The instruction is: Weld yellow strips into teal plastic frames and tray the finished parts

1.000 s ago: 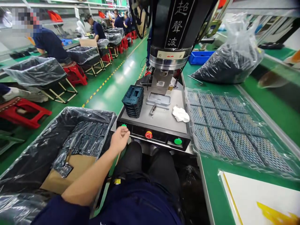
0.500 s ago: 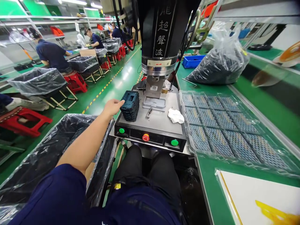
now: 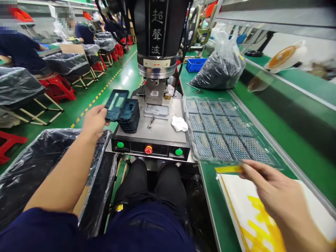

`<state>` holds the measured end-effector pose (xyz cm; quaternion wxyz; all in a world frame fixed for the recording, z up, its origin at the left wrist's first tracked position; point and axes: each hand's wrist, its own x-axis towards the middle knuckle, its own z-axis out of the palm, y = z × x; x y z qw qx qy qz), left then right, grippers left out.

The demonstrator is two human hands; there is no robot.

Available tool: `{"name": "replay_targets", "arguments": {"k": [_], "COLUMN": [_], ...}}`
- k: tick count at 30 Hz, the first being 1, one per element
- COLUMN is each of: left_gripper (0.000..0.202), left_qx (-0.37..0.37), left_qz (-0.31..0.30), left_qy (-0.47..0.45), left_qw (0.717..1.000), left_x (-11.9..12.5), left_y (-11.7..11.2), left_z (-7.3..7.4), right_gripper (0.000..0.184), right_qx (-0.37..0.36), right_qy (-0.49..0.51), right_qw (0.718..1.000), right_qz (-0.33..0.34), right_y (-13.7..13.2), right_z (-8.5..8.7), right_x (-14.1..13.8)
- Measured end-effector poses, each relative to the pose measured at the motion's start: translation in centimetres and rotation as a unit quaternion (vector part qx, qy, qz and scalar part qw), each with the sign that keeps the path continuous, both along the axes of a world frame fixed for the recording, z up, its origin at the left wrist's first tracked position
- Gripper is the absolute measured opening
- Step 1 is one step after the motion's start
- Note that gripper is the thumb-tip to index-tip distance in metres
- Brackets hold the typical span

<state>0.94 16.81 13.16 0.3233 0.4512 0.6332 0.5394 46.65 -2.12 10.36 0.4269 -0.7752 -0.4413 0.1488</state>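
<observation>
My left hand [image 3: 95, 120] grips a dark plastic frame [image 3: 115, 105] with a rectangular window, tilted and raised beside a stack of similar dark frames [image 3: 130, 115]. The stack stands on the left of the machine's metal plate [image 3: 157, 134]. Between the thumb and fingers of my right hand [image 3: 275, 192] is a thin yellow strip [image 3: 229, 169]. That hand is above a white board [image 3: 233, 196] on the right bench, where several more yellow strips [image 3: 258, 227] lie. A shallow grey fixture [image 3: 156, 111] sits under the machine's horn [image 3: 154, 92].
A clear tray of mesh-patterned pieces [image 3: 212, 122] lies on the green bench. A white cloth [image 3: 180, 124], green buttons [image 3: 179, 152] and a red emergency button [image 3: 148, 149] are near the front. At left stands a bin lined with black plastic [image 3: 34, 161]. People sit farther back.
My left hand has lifted a frame off the stack and moved it left. My right hand has come into view with a yellow strip. The camera view has turned right.
</observation>
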Motion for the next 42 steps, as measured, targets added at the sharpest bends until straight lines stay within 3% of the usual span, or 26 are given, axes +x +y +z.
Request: {"name": "replay_targets", "arguments": {"k": [3, 5, 8, 11, 15, 20, 23, 25, 27, 29, 31, 34, 42], "left_gripper": [0.011, 0.004, 0.028, 0.043, 0.047, 0.057, 0.045, 0.027, 0.031, 0.041, 0.043, 0.042, 0.037], "left_qx": [0.013, -0.037, -0.147, -0.21, -0.255, -0.303, -0.313, -0.324, -0.34, -0.346, -0.338, -0.314, -0.284], "left_qz": [-0.091, -0.122, -0.132, -0.156, -0.161, -0.159, -0.15, -0.132, -0.124, -0.137, -0.157, -0.177, -0.175], "left_qy": [-0.209, -0.299, -0.39, -0.432, -0.434, -0.451, -0.461, -0.474, -0.488, -0.502, -0.519, -0.542, -0.583], "left_qw": [0.974, 0.946, 0.899, 0.863, 0.849, 0.824, 0.817, 0.808, 0.795, 0.78, 0.769, 0.759, 0.74], "left_x": [0.5, 1.3, 3.3, 5.4, 6.9, 8.3, 9.7, 10.6, 11.4, 12.0, 12.5, 13.1, 13.6], "left_y": [-3.7, -6.9, -11.9, -15.7, -18.1, -18.0, -17.4, -17.0, -16.6, -16.3, -16.2, -16.2, -16.6], "left_z": [-1.5, -3.3, -6.5, -9.4, -11.4, -12.6, -13.0, -13.0, -12.7, -12.3, -11.9, -11.7, -12.1], "right_gripper": [0.043, 0.045, 0.046, 0.047, 0.046, 0.048, 0.044, 0.036, 0.022, 0.009, 0.013, 0.021, 0.026], "right_qx": [0.082, 0.101, 0.093, 0.055, 0.009, -0.005, 0.013, 0.04, 0.084, 0.146, 0.21, 0.255, 0.209], "right_qy": [0.255, 0.362, 0.444, 0.478, 0.506, 0.525, 0.496, 0.43, 0.302, 0.133, -0.013, -0.123, -0.158], "right_qw": [0.963, 0.926, 0.89, 0.874, 0.859, 0.848, 0.865, 0.896, 0.939, 0.955, 0.93, 0.884, 0.856], "right_qz": [0.015, 0.037, 0.046, 0.059, 0.08, 0.07, 0.081, 0.101, 0.144, 0.22, 0.303, 0.372, 0.445], "right_y": [3.3, 5.1, 6.7, 7.1, 6.7, 6.0, 5.3, 4.5, 3.4, 2.4, 1.6, 1.1, 0.8], "right_z": [-0.9, -1.9, -3.8, -5.7, -7.6, -8.7, -9.2, -9.4, -9.4, -9.3, -9.2, -9.5, -10.5], "right_x": [-4.1, -6.9, -10.2, -12.3, -13.9, -14.7, -14.9, -15.0, -15.3, -15.7, -16.2, -16.8, -18.2]}}
